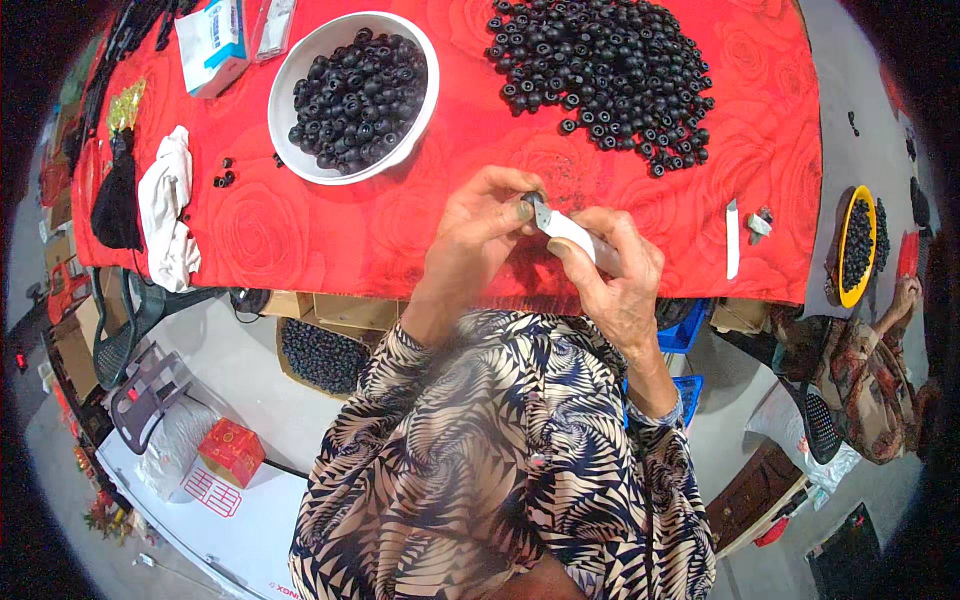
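Note:
Over the near edge of the red tablecloth (400, 265), my left hand (472, 228) pinches a small round black part (533, 199) between thumb and fingertips. My right hand (618, 262) is wrapped round a white-handled utility knife (578, 240). The knife's blade tip meets the black part, or lies very close to it. Beyond my left hand stands a white bowl (277, 120) full of similar black parts. A large loose heap of black parts (610, 80) spreads over the cloth beyond my right hand.
A white strip-shaped tool (732, 240) and a small metallic piece (760, 222) lie at the right. At the left are a white cloth (167, 215), a black bundle (118, 200) and a box (212, 50). Another person (865, 370) sits at right near a yellow basin (844, 285).

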The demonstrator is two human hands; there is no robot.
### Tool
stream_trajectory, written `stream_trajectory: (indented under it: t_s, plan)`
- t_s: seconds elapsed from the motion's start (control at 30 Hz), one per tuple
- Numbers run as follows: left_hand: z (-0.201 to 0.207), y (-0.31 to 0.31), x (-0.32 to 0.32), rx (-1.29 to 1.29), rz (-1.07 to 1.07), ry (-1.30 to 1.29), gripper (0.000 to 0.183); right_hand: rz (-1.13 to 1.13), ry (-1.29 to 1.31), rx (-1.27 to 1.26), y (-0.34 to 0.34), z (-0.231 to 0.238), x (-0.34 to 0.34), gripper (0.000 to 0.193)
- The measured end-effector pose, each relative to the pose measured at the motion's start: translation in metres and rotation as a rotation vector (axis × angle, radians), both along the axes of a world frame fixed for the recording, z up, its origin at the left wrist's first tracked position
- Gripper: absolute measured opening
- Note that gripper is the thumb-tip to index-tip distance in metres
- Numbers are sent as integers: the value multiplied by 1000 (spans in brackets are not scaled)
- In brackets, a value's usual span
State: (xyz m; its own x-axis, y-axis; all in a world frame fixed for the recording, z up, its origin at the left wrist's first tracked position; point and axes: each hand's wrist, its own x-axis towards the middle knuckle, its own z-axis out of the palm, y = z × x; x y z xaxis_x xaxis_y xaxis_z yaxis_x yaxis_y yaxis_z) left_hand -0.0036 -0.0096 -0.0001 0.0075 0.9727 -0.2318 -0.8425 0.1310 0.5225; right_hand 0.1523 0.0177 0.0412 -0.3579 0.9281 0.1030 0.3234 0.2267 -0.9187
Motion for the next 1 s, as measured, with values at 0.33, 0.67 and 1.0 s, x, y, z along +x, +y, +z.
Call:
stream_trajectory:
  t_s: [0.33,0.67,1.0]
  plan:
    - [-4,-3,-1,-3,-23,19,22,4,-6,-12,-2,0,1,20]
    - [0,-2,1,-13,-38,-9,18,-16,34,-16,-4,-4,0,26]
    - [1,-1,4,-13,4,-3,17,-3,-18,32,-5,-6,2,26]
